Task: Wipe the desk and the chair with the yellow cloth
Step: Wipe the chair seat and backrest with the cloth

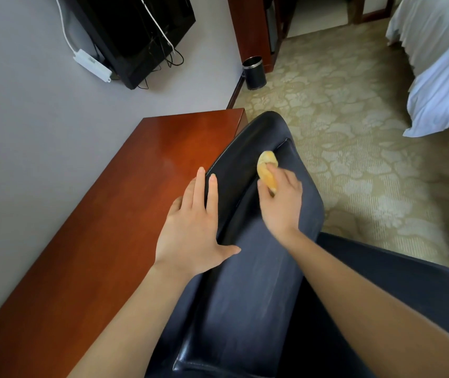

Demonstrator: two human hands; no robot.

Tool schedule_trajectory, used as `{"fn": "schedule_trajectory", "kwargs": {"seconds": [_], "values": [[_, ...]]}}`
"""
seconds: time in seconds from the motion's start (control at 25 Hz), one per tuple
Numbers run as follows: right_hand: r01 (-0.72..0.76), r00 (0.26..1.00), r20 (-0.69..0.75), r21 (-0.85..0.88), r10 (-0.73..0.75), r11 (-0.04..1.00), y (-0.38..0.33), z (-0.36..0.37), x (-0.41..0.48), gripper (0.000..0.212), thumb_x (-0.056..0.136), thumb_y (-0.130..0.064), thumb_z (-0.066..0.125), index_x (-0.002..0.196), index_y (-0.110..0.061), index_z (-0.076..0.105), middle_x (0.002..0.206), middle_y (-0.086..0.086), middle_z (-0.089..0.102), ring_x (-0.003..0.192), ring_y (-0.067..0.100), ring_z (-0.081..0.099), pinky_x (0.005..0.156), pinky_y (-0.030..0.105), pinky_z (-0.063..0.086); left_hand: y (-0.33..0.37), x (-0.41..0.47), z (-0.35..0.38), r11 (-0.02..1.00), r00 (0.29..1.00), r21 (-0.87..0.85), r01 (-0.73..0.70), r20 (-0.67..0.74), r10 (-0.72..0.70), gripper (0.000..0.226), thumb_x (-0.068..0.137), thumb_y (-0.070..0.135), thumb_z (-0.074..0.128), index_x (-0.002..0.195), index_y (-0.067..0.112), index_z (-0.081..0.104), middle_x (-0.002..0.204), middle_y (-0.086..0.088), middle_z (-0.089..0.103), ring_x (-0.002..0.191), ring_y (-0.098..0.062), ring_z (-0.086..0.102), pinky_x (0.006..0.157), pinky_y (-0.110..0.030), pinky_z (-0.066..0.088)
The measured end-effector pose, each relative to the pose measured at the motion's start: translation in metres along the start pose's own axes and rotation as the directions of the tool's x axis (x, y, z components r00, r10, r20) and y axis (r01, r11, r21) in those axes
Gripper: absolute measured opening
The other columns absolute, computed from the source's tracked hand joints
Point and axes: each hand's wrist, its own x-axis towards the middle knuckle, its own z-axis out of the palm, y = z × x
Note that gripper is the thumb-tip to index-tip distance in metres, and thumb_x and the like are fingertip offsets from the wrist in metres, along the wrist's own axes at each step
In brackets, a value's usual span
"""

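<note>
Chair step, I judge. The dark chair fills the near view, its back running away from me alongside the desk.

My left hand lies flat on the chair's desk-side edge. The fingers are straight, the thumb is spread, and it holds nothing; it looks like a brace.

My right hand is further up the chair back, fingers curled round the bunched yellow cloth and pressing it onto the leather near a seam.

Next move, as I read it: draw the cloth along the rest of the back, then the far rounded end. The seam wants firm pressure.

The desk top shows bare wood. Whether it has been wiped, I cannot tell.

The chair sits just beside the desk; contact is unclear, and the gap is tight for wiping that side.

Beyond are patterned carpet, a black waste bin, a wall television with a white power strip, and a bed at far right. None of these obstructs.
</note>
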Motion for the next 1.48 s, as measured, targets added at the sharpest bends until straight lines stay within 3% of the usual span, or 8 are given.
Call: {"fn": "schedule_trajectory", "kwargs": {"seconds": [0.2, 0.32, 0.52, 0.8, 0.96, 1.2, 1.28, 1.48], "values": [[0.190, 0.982, -0.029, 0.185, -0.188, 0.964, -0.002, 0.003, -0.085, 0.032, 0.082, 0.006, 0.059, 0.108, -0.010, 0.068, 0.105, -0.005, 0.059, 0.096, 0.022, 0.049, 0.084, 0.042, 0.045, -0.008, -0.006, -0.004, 0.999, 0.999, -0.002, -0.036, -0.040, 0.036, 0.107, 0.078, 0.066, 0.046, 0.151, 0.006, -0.003, 0.158, -0.020, -0.004, 0.146, -0.030, 0.010, 0.110, -0.037, 0.031], [0.208, 0.972, 0.043, 0.303, -0.232, 0.930, 0.006, 0.003, -0.134, 0.042, 0.076, 0.008, 0.062, 0.108, -0.018, 0.067, 0.105, -0.014, 0.053, 0.103, 0.014, 0.047, 0.090, 0.038, 0.044, -0.010, -0.008, -0.004, 0.999, 0.997, -0.012, -0.033, -0.064, 0.033, 0.096, 0.079, 0.057, 0.038, 0.151, 0.005, 0.002, 0.158, -0.020, 0.003, 0.146, -0.030, 0.014, 0.107, -0.036, 0.036], [0.321, 0.923, 0.118, 0.286, -0.366, 0.903, 0.026, -0.009, -0.127, 0.050, 0.074, 0.009, 0.058, 0.111, -0.026, 0.058, 0.107, -0.010, 0.050, 0.101, 0.008, 0.046, 0.093, 0.023, 0.040, 0.000, -0.008, 0.001, 0.989, 0.991, 0.094, -0.110, -0.064, 0.117, 0.089, 0.087, 0.062, 0.020, 0.150, 0.007, -0.009, 0.156, -0.025, -0.010, 0.146, -0.035, -0.006, 0.116, -0.042, 0.015], [0.075, 0.995, 0.057, 0.070, -0.079, 0.995, 0.026, -0.005, -0.017, 0.034, 0.087, 0.005, 0.051, 0.117, -0.007, 0.062, 0.112, 0.012, 0.058, 0.103, 0.029, 0.052, 0.085, 0.005, 0.026, 0.001, -0.010, 0.008, 0.984, 0.988, 0.121, -0.133, -0.062, 0.141, 0.088, 0.087, 0.064, 0.028, 0.152, 0.016, -0.008, 0.154, -0.026, -0.020, 0.144, -0.039, -0.015, 0.117, -0.045, 0.007], [-0.084, 0.996, 0.011, 0.047, 0.083, 0.995, 0.016, -0.005, 0.049, 0.033, 0.093, -0.004, 0.048, 0.124, -0.011, 0.058, 0.118, 0.010, 0.060, 0.109, 0.024, 0.055, 0.087, 0.016, 0.033, -0.001, -0.008, 0.008, 0.984, 0.987, 0.124, -0.127, -0.078, 0.137, 0.088, 0.087, 0.066, 0.026, 0.152, 0.016, -0.005, 0.154, -0.026, -0.018, 0.144, -0.039, -0.013, 0.117, -0.045, 0.009], [-0.544, 0.838, -0.003, 0.071, 0.546, 0.836, 0.017, -0.010, 0.103, 0.028, 0.091, -0.007, 0.043, 0.111, -0.015, 0.060, 0.104, 0.007, 0.064, 0.100, 0.025, 0.059, 0.075, 0.028, 0.042, 0.005, -0.004, 0.008, 0.985, 0.984, 0.101, -0.141, -0.096, 0.151, 0.083, 0.087, 0.058, 0.034, 0.153, 0.017, 0.003, 0.155, -0.028, -0.011, 0.145, -0.040, -0.006, 0.115, -0.046, 0.015], [-0.566, 0.823, -0.011, 0.080, 0.569, 0.821, 0.004, -0.003, 0.105, 0.035, 0.088, -0.005, 0.041, 0.114, -0.018, 0.060, 0.105, 0.004, 0.064, 0.097, 0.023, 0.059, 0.074, 0.027, 0.043, 0.004, -0.004, 0.008, 0.985, 0.984, 0.092, -0.144, -0.094, 0.153, 0.082, 0.087, 0.055, 0.035, 0.153, 0.017, 0.003, 0.155, -0.028, -0.011, 0.145, -0.040, -0.006, 0.115, -0.046, 0.015], [-0.354, 0.930, -0.049, 0.141, 0.363, 0.925, -0.023, 0.010, 0.088, 0.039, 0.095, -0.006, 0.044, 0.130, -0.021, 0.054, 0.122, 0.005, 0.060, 0.111, 0.022, 0.056, 0.088, 0.023, 0.042, 0.000, -0.004, 0.010, 0.988, 0.985, 0.082, -0.134, -0.101, 0.142, 0.083, 0.086, 0.052, 0.035, 0.153, 0.018, 0.000, 0.155, -0.026, -0.014, 0.144, -0.041, -0.009, 0.116, -0.047, 0.010]]}}
